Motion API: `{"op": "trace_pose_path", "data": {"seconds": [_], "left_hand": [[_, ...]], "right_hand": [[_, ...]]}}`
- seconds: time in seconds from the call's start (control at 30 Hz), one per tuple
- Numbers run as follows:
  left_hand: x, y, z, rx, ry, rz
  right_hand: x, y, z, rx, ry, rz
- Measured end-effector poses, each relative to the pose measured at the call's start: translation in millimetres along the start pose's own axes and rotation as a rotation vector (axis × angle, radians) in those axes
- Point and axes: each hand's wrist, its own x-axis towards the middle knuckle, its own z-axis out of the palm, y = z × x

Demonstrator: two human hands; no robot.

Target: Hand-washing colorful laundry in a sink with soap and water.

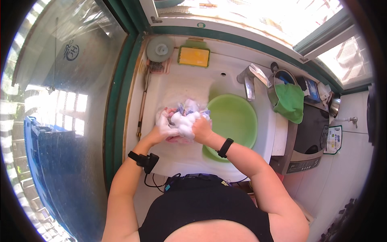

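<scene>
Thick white suds [185, 121] cover a bunched wet garment [193, 106] with pale purple and pink parts, lying on the white sink's flat washing surface [175, 81]. My left hand [164, 122] is coated in foam and grips the cloth from the left, its fingers partly lost in the lather. From the right, my right hand [202, 128] is closed on the same garment, knuckles up. Just beside that hand stands a green plastic basin [234, 121] in the sink bowl. What the fingers grasp beneath the foam is hidden.
A metal faucet [252, 78] rises behind the basin. Along the back are a yellow soap tray [193, 56] and a round grey lid [160, 49]. To the right, a green cloth [288, 101] hangs over a metal pot, near a washing machine [308, 136]. A thin stick [143, 106] leans at left.
</scene>
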Motion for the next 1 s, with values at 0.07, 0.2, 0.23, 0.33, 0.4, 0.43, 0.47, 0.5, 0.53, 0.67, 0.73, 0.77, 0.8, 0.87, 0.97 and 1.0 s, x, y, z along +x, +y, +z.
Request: {"op": "trace_pose_path", "data": {"seconds": [0.07, 0.2, 0.23, 0.33, 0.4, 0.43, 0.47, 0.5, 0.53, 0.67, 0.73, 0.77, 0.8, 0.87, 0.97, 1.0], "left_hand": [[0, 19, 0, -0.417, 0.022, -0.158], [2, -29, 5, 0.259, 0.24, -0.026], [5, -34, 6, 0.257, 0.238, -0.028], [12, -30, 27, 0.327, 0.331, -0.037], [7, -43, 38, 0.531, 0.37, 0.084], [4, -54, 40, 0.741, 0.422, 0.206], [4, -74, 40, 0.731, 0.511, 0.27], [7, -71, 40, 0.723, 0.5, 0.272], [4, -61, 39, 0.644, 0.371, 0.159], [8, -65, 35, 0.575, 0.186, -0.015], [12, -50, 33, 0.605, 0.179, -0.053], [15, -46, 33, 0.643, 0.172, -0.08], [15, -55, 31, 0.64, 0.179, -0.092], [17, -81, 25, 0.733, 0.409, 0.114], [34, -56, 24, 0.682, 0.318, 0.01], [37, -56, 22, 0.686, 0.323, 0.01]], "right_hand": [[-12, -5, 3, -0.035, -0.039, -0.144], [-33, -12, 24, 0.274, -0.261, 0.079], [-33, -11, 21, 0.275, -0.263, 0.082], [-36, 6, 22, 0.171, 0.265, 0.249], [-35, 8, 16, -0.001, 0.059, 0.37], [-30, 8, 14, -0.165, -0.142, 0.472], [-25, 6, 20, -0.039, -0.117, 0.495], [-26, 11, 27, -0.045, -0.122, 0.505], [-29, 14, 38, 0.118, -0.21, 0.579], [-76, 27, 100, 0.204, -0.339, 0.55], [-82, 30, 106, 0.226, -0.407, 0.511], [-81, 30, 107, 0.238, -0.305, 0.582], [-75, 26, 107, 0.256, -0.199, 0.643], [-57, 26, 104, 0.301, -0.184, 0.72], [-57, 46, 105, 0.279, -0.218, 0.785], [-54, 53, 108, 0.246, -0.273, 0.742]]}}
